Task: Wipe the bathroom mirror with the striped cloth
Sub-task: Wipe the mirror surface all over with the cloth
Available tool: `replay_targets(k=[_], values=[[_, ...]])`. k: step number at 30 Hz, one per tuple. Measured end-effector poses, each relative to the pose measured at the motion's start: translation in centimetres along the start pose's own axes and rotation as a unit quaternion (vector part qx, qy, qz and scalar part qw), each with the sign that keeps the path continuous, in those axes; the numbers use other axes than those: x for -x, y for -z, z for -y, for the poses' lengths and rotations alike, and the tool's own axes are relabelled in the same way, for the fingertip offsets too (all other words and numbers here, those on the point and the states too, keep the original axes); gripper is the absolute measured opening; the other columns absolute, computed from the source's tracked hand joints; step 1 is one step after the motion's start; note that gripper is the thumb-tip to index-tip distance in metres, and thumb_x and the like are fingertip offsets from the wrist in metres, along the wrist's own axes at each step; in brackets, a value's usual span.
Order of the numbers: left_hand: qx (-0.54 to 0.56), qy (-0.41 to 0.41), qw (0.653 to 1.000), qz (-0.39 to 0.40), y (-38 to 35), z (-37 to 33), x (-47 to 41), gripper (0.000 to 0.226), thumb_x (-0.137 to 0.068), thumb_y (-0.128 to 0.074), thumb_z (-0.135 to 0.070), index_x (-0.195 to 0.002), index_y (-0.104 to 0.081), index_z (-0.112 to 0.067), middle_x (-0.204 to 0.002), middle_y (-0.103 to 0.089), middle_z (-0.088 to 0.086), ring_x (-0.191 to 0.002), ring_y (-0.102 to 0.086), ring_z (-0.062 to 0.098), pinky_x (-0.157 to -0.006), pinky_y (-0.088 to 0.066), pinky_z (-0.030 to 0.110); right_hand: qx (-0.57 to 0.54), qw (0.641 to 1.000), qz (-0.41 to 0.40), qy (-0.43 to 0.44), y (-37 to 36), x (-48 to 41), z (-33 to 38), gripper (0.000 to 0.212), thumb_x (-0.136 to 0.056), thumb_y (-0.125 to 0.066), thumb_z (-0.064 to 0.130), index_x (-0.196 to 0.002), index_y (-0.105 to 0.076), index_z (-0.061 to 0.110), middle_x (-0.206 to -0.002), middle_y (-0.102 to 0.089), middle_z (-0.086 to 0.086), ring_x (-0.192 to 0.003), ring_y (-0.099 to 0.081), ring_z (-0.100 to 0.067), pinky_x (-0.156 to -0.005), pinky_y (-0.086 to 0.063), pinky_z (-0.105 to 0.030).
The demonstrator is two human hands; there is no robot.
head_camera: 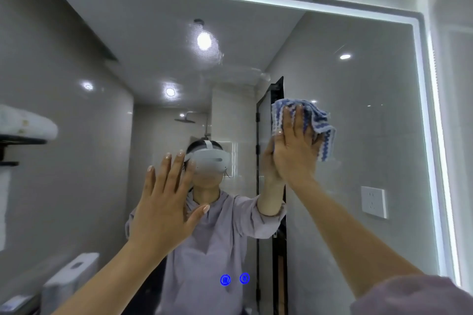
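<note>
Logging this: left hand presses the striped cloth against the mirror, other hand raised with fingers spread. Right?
No. The head view shows the right hand pressing the striped cloth against the mirror; the left hand is raised, fingers spread.

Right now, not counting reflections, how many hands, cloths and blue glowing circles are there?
Hands: 2, the left hand and the right hand
Striped cloth: 1
Blue circles on the mirror: 2
Total: 5
</note>
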State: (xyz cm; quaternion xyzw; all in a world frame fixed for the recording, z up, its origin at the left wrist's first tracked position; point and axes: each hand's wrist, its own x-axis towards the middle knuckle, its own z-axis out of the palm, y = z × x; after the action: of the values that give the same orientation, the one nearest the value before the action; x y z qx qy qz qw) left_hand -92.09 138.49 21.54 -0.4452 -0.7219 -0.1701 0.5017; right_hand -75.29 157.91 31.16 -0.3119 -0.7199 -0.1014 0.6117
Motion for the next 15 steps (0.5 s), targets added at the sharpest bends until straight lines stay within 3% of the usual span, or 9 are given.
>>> replay_targets(k=[5, 7, 10, 13, 15], values=[[-0.004, -0.001, 1.000, -0.002, -0.1, 0.0, 0.1, 0.084, -0.086, -0.020, -0.066, -0.150, -0.010, -0.013, -0.159, -0.002, 0.012, -0.147, -0.003, 0.031, -0.116, -0.017, 0.055, 0.024, 0.978, 0.013, 0.205, -1.5, 2.1, 5.6, 0.060, -0.101, -0.029, 0.032, -0.149, 0.007, 0.033, -0.159, 0.011, 0.005, -0.144, 0.018, -0.023, -0.114, 0.021, -0.047], [-0.004, 0.000, 1.000, -0.003, -0.1, 0.0, 0.1, 0.084, -0.085, -0.020, -0.065, -0.150, -0.012, -0.012, -0.159, -0.003, 0.013, -0.147, -0.004, 0.031, -0.116, -0.018, 0.056, 0.002, 0.970, 0.027, 0.241, -1.5, 2.1, 6.3, 0.056, -0.102, -0.030, 0.034, -0.150, -0.002, 0.034, -0.157, 0.009, 0.009, -0.144, 0.015, -0.018, -0.114, 0.022, -0.042], [-0.010, -0.001, 1.000, -0.002, -0.1, 0.1, 0.1, 0.084, -0.085, -0.018, -0.067, -0.150, -0.010, -0.013, -0.159, -0.002, 0.012, -0.147, -0.003, 0.031, -0.116, -0.017, 0.055, 0.034, 0.954, 0.043, 0.294, -0.6, 1.0, 4.4, 0.053, -0.102, -0.030, 0.034, -0.151, -0.011, 0.033, -0.160, -0.001, 0.009, -0.148, 0.005, -0.019, -0.118, 0.012, -0.043], [-0.005, 0.001, 1.000, -0.007, -0.2, 0.1, 0.1, 0.084, -0.085, -0.019, -0.067, -0.150, -0.013, -0.014, -0.159, -0.004, 0.011, -0.147, -0.003, 0.030, -0.116, -0.017, 0.055, 0.086, 0.949, 0.042, 0.300, 0.2, -0.1, 1.0, 0.054, -0.101, -0.027, 0.032, -0.151, -0.007, 0.030, -0.160, -0.002, 0.005, -0.147, 0.007, -0.024, -0.117, 0.015, -0.046], [-0.009, 0.002, 1.000, -0.006, -0.2, 0.1, 0.1, 0.084, -0.085, -0.019, -0.067, -0.150, -0.013, -0.014, -0.160, -0.003, 0.011, -0.147, -0.003, 0.030, -0.116, -0.016, 0.054, 0.117, 0.959, 0.040, 0.254, 0.7, -1.2, -1.5, 0.054, -0.101, -0.019, 0.032, -0.151, 0.002, 0.028, -0.160, 0.005, 0.000, -0.147, 0.011, -0.028, -0.116, 0.010, -0.054]])
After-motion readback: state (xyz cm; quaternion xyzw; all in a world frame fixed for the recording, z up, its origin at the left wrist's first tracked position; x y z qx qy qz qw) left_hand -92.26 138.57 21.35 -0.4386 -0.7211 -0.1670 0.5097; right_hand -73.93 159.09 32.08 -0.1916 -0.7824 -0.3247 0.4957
